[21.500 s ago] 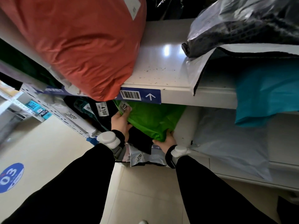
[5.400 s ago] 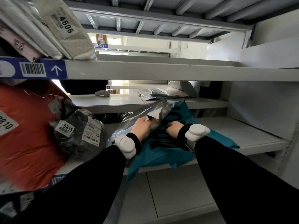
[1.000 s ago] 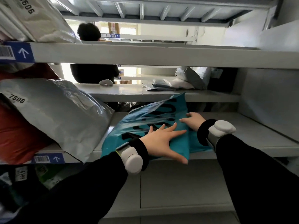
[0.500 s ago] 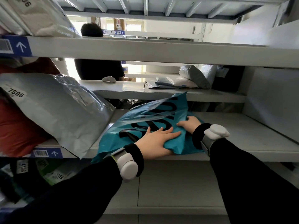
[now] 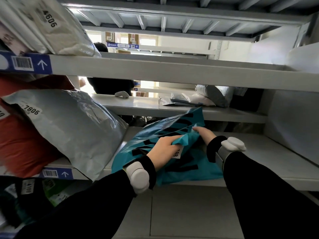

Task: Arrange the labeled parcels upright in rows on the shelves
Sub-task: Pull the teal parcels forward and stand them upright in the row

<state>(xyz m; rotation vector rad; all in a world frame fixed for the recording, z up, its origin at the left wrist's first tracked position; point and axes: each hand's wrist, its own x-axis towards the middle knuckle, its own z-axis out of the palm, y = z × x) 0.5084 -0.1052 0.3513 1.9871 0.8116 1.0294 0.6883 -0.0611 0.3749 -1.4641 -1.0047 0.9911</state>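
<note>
Left hand (image 5: pixel 163 150) pinching a folded edge of the teal mailer bag (image 5: pixel 160 135), right hand (image 5: pixel 204 134) closed on its upper corner. Bag tilted on the middle shelf (image 5: pixel 276 152), just beside the grey parcel 7806 (image 5: pixel 72 125), white label (image 5: pixel 177 153) half hidden.

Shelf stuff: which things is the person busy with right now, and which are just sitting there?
Busy with:
- teal parcel, lying on the shelf
- left hand, gripping a fold of it
- right hand, on its upper edge

Just sitting there:
- grey parcel 7806, leaning beside it
- red parcel
- white parcel 4606, one shelf up
- grey bags on the far shelf
</note>
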